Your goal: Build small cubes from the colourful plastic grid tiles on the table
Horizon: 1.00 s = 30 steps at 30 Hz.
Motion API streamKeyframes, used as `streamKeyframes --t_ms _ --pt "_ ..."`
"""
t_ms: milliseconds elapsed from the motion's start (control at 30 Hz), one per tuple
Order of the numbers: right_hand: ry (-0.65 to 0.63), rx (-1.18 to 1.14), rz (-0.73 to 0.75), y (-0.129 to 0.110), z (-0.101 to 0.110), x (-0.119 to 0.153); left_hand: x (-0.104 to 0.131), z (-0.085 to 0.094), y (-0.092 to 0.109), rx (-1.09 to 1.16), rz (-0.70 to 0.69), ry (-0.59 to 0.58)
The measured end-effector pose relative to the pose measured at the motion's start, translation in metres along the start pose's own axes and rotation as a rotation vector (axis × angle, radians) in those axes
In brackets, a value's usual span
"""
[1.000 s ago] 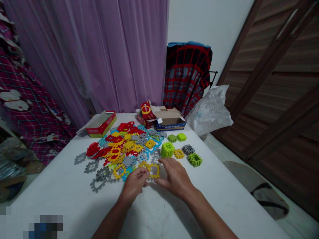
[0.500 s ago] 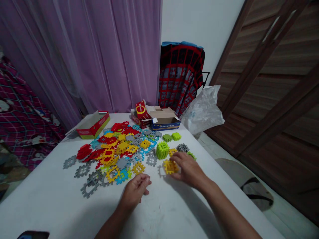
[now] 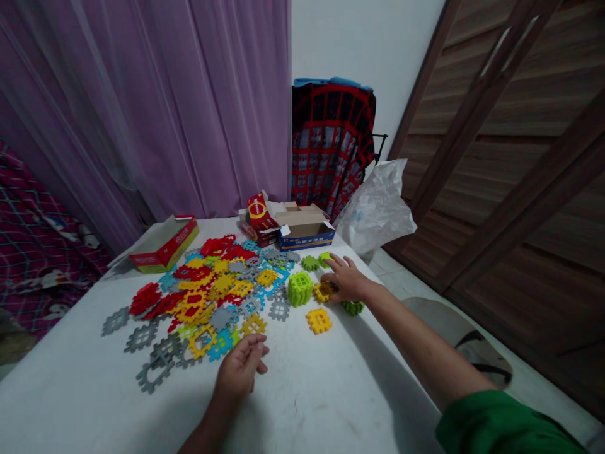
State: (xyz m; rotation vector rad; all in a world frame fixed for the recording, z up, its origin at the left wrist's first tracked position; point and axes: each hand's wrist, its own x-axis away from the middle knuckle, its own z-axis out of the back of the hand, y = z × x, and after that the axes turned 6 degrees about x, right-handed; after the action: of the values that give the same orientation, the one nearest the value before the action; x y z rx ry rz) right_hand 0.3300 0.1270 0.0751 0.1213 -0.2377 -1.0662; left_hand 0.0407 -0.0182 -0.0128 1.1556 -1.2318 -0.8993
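Observation:
My right hand (image 3: 347, 279) reaches over the right side of the table, fingers spread, beside a yellow piece (image 3: 324, 291) and near a lime green piece (image 3: 325, 259). Whether it touches either is unclear. Left of it stands a stack of lime green pieces (image 3: 300, 289). A yellow square piece (image 3: 319, 321) lies flat in front of that stack. My left hand (image 3: 242, 364) rests near the front of the pile, its fingers curled together; anything inside them is hidden. Red, yellow, blue and grey toothed pieces (image 3: 222, 287) lie heaped to the left and centre.
An open red and green box (image 3: 165, 249) sits at the back left. Red boxes (image 3: 261, 214) and a blue box (image 3: 307, 238) stand at the back. A clear plastic bag (image 3: 375, 205) is beyond the table's right edge (image 3: 373, 275).
My right hand has let go of the yellow piece, which now lies flat, and moved up and away with its fingers spread. The view has shifted slightly right.

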Motion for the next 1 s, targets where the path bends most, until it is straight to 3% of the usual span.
streamKeyframes --t_ms 300,467,600,700,800,900,1000 --pt "-0.08 0.005 -0.013 -0.003 0.002 -0.003 0.0 -0.002 0.008 0.013 0.031 0.014" --pt "-0.115 -0.002 -0.024 -0.003 -0.002 -0.006 -0.001 0.001 0.002 0.009 0.016 0.001" --pt "-0.07 -0.026 -0.041 -0.004 -0.006 -0.003 -0.003 0.002 -0.007 0.003 -0.008 -0.012" --pt "0.059 -0.058 -0.102 -0.008 -0.01 0.006 -0.005 0.003 -0.009 0.011 0.022 -0.026" --pt "0.299 -0.121 -0.207 -0.013 -0.015 0.016 -0.01 0.012 0.002 0.029 0.016 0.008" --pt "0.563 -0.201 -0.244 -0.016 -0.018 0.024 -0.021 0.04 0.029 0.001 -0.093 0.056" --pt "0.787 -0.278 -0.229 -0.02 -0.013 0.027 -0.046 0.083 0.063 -0.069 -0.188 0.213"
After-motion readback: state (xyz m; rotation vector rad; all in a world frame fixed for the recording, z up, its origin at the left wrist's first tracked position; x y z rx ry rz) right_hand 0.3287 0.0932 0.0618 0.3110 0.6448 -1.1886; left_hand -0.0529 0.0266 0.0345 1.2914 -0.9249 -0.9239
